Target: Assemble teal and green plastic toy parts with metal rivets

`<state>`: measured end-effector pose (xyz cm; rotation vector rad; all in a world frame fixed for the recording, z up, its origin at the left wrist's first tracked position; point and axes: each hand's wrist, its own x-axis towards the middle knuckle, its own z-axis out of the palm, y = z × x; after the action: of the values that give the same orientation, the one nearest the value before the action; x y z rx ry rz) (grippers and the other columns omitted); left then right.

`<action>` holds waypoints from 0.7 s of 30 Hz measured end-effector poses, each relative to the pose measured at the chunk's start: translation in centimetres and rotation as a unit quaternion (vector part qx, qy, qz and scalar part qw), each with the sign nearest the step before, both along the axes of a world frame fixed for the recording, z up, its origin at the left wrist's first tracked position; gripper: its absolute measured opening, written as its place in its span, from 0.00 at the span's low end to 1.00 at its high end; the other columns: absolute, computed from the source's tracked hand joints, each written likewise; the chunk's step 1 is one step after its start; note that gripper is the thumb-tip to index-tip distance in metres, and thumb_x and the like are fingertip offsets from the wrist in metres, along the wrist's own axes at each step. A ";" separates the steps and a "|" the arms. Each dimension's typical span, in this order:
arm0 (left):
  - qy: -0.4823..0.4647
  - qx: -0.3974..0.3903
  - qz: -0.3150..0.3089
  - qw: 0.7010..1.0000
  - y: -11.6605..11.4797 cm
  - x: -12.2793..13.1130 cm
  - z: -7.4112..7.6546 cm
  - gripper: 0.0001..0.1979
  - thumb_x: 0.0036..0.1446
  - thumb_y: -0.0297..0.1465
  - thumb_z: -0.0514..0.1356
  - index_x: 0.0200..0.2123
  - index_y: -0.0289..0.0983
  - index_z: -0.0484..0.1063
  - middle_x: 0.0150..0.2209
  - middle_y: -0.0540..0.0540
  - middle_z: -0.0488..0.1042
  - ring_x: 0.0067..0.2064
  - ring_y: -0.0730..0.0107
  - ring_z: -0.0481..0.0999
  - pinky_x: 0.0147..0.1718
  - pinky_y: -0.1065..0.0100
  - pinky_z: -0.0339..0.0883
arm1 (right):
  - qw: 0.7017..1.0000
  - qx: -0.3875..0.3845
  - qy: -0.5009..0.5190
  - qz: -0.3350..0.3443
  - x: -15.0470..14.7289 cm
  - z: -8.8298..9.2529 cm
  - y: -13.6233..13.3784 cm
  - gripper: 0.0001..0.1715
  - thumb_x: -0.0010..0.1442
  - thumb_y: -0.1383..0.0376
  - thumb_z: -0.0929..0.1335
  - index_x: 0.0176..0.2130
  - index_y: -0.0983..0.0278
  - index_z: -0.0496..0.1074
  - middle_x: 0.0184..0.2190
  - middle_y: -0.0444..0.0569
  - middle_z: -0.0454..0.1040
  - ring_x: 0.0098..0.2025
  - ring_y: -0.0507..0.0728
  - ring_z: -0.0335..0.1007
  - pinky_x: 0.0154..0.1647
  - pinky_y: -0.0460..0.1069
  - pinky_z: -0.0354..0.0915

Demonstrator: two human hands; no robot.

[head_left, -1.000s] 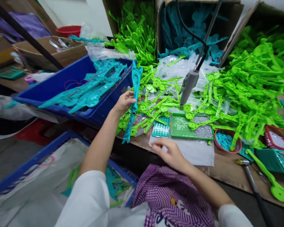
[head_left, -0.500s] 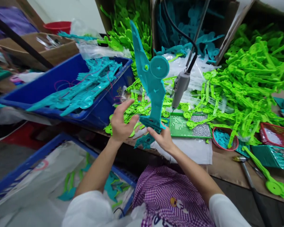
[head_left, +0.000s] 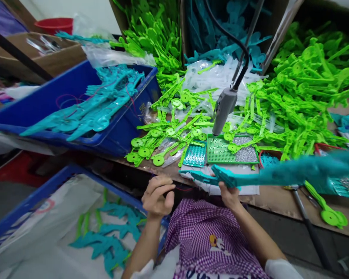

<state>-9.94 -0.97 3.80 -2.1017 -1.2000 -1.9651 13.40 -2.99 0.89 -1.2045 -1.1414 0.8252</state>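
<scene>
My right hand [head_left: 229,193] grips a long teal plastic part [head_left: 279,173] near one end. The part lies almost level and stretches to the right over the bench edge, blurred by motion. My left hand [head_left: 157,195] hovers near the bench's front edge with its fingers curled and pinched; a thin red thread [head_left: 184,189] runs from it toward the part. A grey powered screwdriver [head_left: 223,110] hangs on a cable above a green screw tray [head_left: 221,151]. A small teal tray [head_left: 195,156] sits beside the green one.
A blue bin [head_left: 75,100] of teal parts stands at left. Heaps of bright green parts [head_left: 302,100] cover the bench's back and right. A blue-framed sack [head_left: 46,232] with teal parts sits on the floor at left. A hammer [head_left: 305,217] lies at the bench's right edge.
The teal part swung from upright down to level, pointing right. My right hand kept hold of it; my left hand let go and drew back toward me. The view tilted downward.
</scene>
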 end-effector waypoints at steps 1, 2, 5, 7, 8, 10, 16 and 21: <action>-0.010 -0.028 0.005 1.000 1.0 0.8 0.9 0.08 0.59 0.31 0.58 0.29 0.40 0.75 0.28 0.49 0.76 0.30 0.68 0.75 0.33 0.66 0.70 | 1.000 0.006 -0.003 -0.015 0.3 -0.7 -0.6 0.24 0.52 0.43 0.72 0.34 0.60 0.81 0.33 0.52 0.83 0.39 0.64 0.81 0.46 0.61 0.76; -0.014 -0.087 0.033 0.996 2.4 1.6 1.6 0.10 0.60 0.32 0.57 0.27 0.40 0.74 0.26 0.49 0.75 0.29 0.68 0.74 0.34 0.67 0.69 | 1.000 0.005 -0.001 -0.026 0.5 -1.2 -1.0 0.25 0.52 0.42 0.71 0.34 0.60 0.81 0.34 0.52 0.83 0.40 0.65 0.81 0.47 0.62 0.75; 0.074 -0.356 0.109 0.925 7.1 3.6 2.6 0.20 0.62 0.41 0.55 0.20 0.39 0.71 0.23 0.45 0.74 0.30 0.63 0.74 0.36 0.64 0.65 | 0.999 -0.028 0.029 -0.012 1.0 -1.6 -1.3 0.26 0.53 0.41 0.70 0.33 0.60 0.81 0.32 0.53 0.83 0.40 0.65 0.81 0.47 0.62 0.76; 0.172 -0.520 0.106 0.830 9.7 4.5 2.4 0.24 0.61 0.46 0.55 0.18 0.39 0.70 0.22 0.43 0.73 0.33 0.57 0.76 0.35 0.63 0.64 | 0.997 -0.059 0.045 0.007 1.1 -1.3 -1.1 0.25 0.53 0.42 0.70 0.32 0.60 0.81 0.32 0.52 0.83 0.39 0.64 0.81 0.47 0.62 0.76; 0.206 -0.564 0.106 0.792 10.7 4.8 2.1 0.24 0.60 0.47 0.55 0.18 0.40 0.70 0.23 0.42 0.74 0.34 0.55 0.77 0.35 0.63 0.63 | 0.996 -0.069 0.051 0.009 1.1 -1.2 -0.9 0.25 0.53 0.42 0.71 0.33 0.60 0.81 0.32 0.52 0.83 0.39 0.64 0.81 0.47 0.62 0.76; 0.243 -0.605 0.103 0.751 11.6 5.4 1.4 0.23 0.59 0.48 0.58 0.19 0.40 0.71 0.24 0.42 0.75 0.36 0.52 0.78 0.34 0.63 0.62 | 0.995 -0.078 0.058 0.010 1.1 -1.1 -0.6 0.25 0.52 0.42 0.72 0.34 0.60 0.81 0.32 0.52 0.83 0.39 0.64 0.81 0.49 0.62 0.75; 0.114 -0.561 0.084 0.816 11.9 6.5 -0.7 0.08 0.47 0.38 0.67 0.24 0.40 0.77 0.28 0.41 0.78 0.39 0.50 0.78 0.39 0.61 0.65 | 0.995 -0.071 0.062 0.029 0.8 -1.2 -0.4 0.24 0.53 0.44 0.72 0.36 0.60 0.81 0.33 0.51 0.83 0.40 0.64 0.81 0.50 0.63 0.74; -0.110 -0.487 0.053 0.865 14.3 5.4 -1.8 0.08 0.50 0.36 0.61 0.28 0.37 0.76 0.27 0.47 0.77 0.33 0.64 0.76 0.36 0.66 0.67 | 0.997 -0.058 0.040 0.043 -0.5 -0.8 0.3 0.19 0.55 0.50 0.72 0.41 0.59 0.80 0.39 0.50 0.83 0.43 0.61 0.79 0.53 0.60 0.72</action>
<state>-4.58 13.28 2.00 -2.0105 -2.7260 -1.7373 12.94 -2.66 0.13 -1.2129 -1.0982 1.0082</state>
